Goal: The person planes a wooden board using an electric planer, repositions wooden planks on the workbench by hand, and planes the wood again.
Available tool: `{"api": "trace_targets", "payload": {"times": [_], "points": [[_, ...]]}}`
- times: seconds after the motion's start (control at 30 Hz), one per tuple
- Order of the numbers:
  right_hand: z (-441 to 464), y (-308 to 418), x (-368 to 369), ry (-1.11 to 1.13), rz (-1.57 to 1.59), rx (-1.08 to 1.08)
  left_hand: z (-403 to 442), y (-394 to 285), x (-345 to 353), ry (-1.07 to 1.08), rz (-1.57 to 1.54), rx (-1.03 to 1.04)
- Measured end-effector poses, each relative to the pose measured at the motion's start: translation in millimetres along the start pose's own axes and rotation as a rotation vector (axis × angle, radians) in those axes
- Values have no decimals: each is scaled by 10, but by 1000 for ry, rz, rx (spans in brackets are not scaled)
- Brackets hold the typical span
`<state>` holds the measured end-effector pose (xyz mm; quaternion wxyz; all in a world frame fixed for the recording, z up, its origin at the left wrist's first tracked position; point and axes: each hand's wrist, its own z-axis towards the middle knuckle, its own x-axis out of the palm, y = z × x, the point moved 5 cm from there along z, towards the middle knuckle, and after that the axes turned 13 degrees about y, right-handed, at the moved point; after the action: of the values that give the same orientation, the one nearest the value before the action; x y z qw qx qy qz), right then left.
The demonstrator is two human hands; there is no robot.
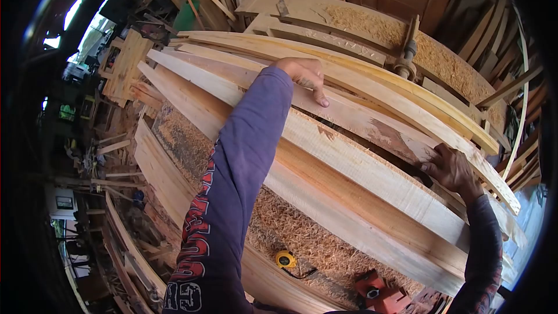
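A long pinkish-brown wooden plank (363, 117) with a rough dark patch lies slantwise among other boards. My left hand (305, 77) is closed over it near the middle, one digit pressed on its face and the other fingers partly hidden. Farther right, my right hand (452, 170) wraps round the same plank near its right end. Just below the plank is a pale board (349, 148), with a dark gap between them. Another light board with an orange-brown face (343, 177) runs alongside it, nearer me.
Wood shavings (296, 227) cover the bench, where a yellow tape measure (285, 259) and a red tool (381, 293) lie. Beyond the boards stands a clamp screw (408, 58). Curved boards (465, 131) lie behind the plank; stacked timber (500, 35) leans at right.
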<state>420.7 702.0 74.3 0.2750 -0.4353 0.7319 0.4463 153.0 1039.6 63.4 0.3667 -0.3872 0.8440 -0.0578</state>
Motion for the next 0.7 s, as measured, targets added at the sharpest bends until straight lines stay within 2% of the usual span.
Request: {"api": "trace_targets", "payload": {"times": [0.07, 0.13, 0.17, 0.23, 0.27, 0.3, 0.33, 0.37, 0.4, 0.43, 0.5, 0.53, 0.57, 0.63, 0.7], "points": [[-12, 24, 22, -27, 4, 2, -64, -35, -308, -450, -105, -135], [-42, -4, 70, -55, 15, 20, -243, -51, -700, -683, -395, 75], [-30, -8, 71, -114, -29, -32, -195, 2, -685, -676, -396, 85], [-43, -73, -24, -163, -85, -55, -3, -10, -560, -605, -480, 309], [-14, -90, -120, -232, -236, -50, 11, 49, -406, -438, -327, 110], [25, -117, -195, -298, -384, -46, 64, 197, -287, -265, -199, 17], [44, -222, -319, -356, -402, -2, 117, 343, -177, -96, -63, -76], [52, -349, -437, -414, -422, 37, 85, 332, -167, -80, -57, -64], [38, -433, -491, -559, -502, -50, -16, 265, -214, -140, -145, 2], [60, -489, -484, -557, -507, -46, -68, 279, -258, -207, -239, 67], [118, -626, -462, -426, -417, -9, 5, 389, -233, -271, -206, 48], [110, -567, -404, -323, -307, 14, -2, 356, -196, -228, -162, 15], [92, -627, -230, -302, -343, 54, 26, 363, -178, -182, -113, -19], [176, -831, -52, -152, -117, 52, 103, 449, -181, -143, -85, -50], [199, -906, 79, -163, -139, 42, 194, 551, -169, -107, -54, -89]]}}
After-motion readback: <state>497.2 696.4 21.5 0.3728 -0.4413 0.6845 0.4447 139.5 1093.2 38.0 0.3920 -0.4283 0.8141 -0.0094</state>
